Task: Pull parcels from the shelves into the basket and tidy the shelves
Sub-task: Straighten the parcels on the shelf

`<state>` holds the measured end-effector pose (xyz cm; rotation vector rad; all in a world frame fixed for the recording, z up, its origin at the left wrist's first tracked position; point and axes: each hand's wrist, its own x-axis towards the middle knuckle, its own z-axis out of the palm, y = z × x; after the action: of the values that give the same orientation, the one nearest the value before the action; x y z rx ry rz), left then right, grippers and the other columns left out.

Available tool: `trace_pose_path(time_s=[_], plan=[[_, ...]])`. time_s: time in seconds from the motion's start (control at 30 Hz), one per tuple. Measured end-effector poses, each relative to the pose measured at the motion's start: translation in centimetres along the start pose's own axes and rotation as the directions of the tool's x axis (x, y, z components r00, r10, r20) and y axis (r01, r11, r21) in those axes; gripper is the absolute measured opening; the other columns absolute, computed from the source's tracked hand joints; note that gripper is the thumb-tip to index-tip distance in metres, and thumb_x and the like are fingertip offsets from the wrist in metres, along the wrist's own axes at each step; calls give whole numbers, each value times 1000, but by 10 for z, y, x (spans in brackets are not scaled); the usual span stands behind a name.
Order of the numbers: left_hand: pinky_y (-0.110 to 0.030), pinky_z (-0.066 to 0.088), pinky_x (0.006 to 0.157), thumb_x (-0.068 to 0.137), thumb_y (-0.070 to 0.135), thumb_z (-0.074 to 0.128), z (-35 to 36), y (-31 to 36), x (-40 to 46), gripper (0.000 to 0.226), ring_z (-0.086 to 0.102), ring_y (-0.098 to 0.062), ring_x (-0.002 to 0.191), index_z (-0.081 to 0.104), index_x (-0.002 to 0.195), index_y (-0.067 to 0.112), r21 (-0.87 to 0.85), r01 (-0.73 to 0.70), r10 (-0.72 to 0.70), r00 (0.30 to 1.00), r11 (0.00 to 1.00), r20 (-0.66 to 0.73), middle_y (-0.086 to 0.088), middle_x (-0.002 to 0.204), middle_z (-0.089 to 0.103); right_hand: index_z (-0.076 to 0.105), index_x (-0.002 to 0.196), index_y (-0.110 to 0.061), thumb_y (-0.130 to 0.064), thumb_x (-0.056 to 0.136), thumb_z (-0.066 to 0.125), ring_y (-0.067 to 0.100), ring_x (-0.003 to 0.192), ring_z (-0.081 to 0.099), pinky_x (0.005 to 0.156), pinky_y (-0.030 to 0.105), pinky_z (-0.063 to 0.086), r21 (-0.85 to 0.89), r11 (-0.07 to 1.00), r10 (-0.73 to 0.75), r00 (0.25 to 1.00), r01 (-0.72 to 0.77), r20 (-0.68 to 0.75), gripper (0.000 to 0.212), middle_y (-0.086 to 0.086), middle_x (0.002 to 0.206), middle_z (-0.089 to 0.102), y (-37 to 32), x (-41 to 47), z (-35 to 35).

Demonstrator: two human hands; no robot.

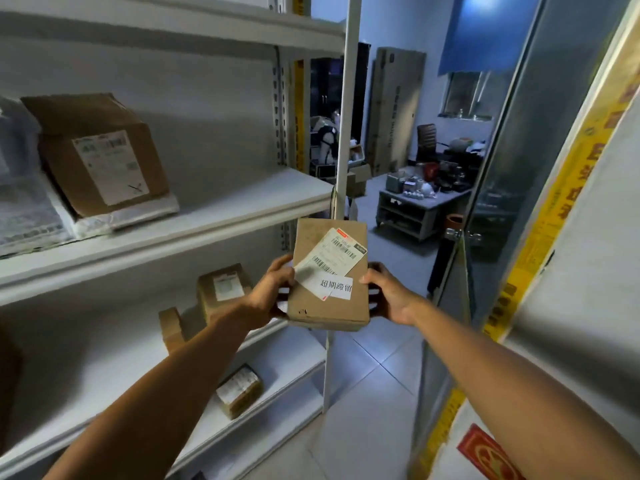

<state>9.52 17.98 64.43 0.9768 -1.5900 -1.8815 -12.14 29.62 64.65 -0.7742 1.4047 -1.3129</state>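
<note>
I hold the small cardboard parcel (329, 275) just right of the white shelves (207, 216), my left hand (273, 289) and right hand (384, 292) each in a closed grip on its sides

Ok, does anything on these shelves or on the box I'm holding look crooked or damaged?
Yes. The held box has a shipping label stuck on diagonally, with one corner lifting. On the upper shelf, the large carton sits tilted on plastic mailers, its top flap raised and creased.

Matt brown cardboard parcel (329, 282), painted metal shelves (194, 216)
</note>
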Motion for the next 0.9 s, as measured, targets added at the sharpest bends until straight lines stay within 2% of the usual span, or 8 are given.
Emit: trace_pose_path(time_s=[0.17,0.3,0.4,0.47,0.57,0.67,0.83,0.9], plan=[[-31,50,56,59,24,54,7,-21,6,80,56,-24,82,46,137,38,2,74,-74,987,997,143,-11,100,55,41,112,-18,-15,79,64,22,66,54,43,28,46,49,999,25,989,-18,-143,41,10,88,58,37,-26,-8],[-32,51,53,62,27,55,23,-42,9,78,54,-23,79,43,138,35,60,113,-125,957,992,262,-8,95,53,43,126,-13,-12,93,57,16,56,60,44,27,48,68,994,102,965,-88,-243,36,1,69,63,67,-49,-22],[-33,52,56,63,24,55,42,-57,13,74,55,-20,76,47,136,36,72,148,-164,912,986,376,-6,91,54,41,124,-15,-8,98,50,10,45,59,44,24,47,120,989,117,943,-83,-312,28,-3,58,62,89,-78,-34],[-36,53,58,64,23,55,58,-66,16,75,58,-20,80,48,137,37,97,155,-182,886,983,426,-6,95,58,42,125,-16,-10,99,52,12,52,62,50,27,50,133,989,109,923,-64,-368,28,3,74,61,99,-100,-41],[-39,55,58,63,24,55,87,-84,12,78,60,-23,84,45,140,36,162,171,-230,840,972,492,-9,97,57,45,116,-24,-16,98,59,27,80,63,68,39,52,165,984,134,895,-69,-424,24,12,100,61,120,-135,-52],[-42,55,64,61,25,62,117,-102,6,82,62,-27,92,43,139,38,223,181,-277,785,958,554,-12,104,59,46,112,-20,-12,83,68,30,84,66,62,39,55,241,970,147,890,-43,-432,37,13,106,66,142,-175,-68],[-51,57,77,57,34,73,172,-133,-16,85,62,-35,105,38,134,40,373,152,-375,660,915,651,-14,119,58,40,126,-16,-6,72,71,41,105,67,81,55,60,267,960,202,874,-87,-441,63,19,118,63,179,-246,-92],[-58,58,84,64,30,72,193,-146,-20,70,62,-37,109,41,126,45,413,162,-418,618,896,665,-18,124,57,40,129,-13,-6,72,72,40,106,68,85,56,59,310,947,228,852,-82,-471,66,19,122,61,195,-269,-101]])
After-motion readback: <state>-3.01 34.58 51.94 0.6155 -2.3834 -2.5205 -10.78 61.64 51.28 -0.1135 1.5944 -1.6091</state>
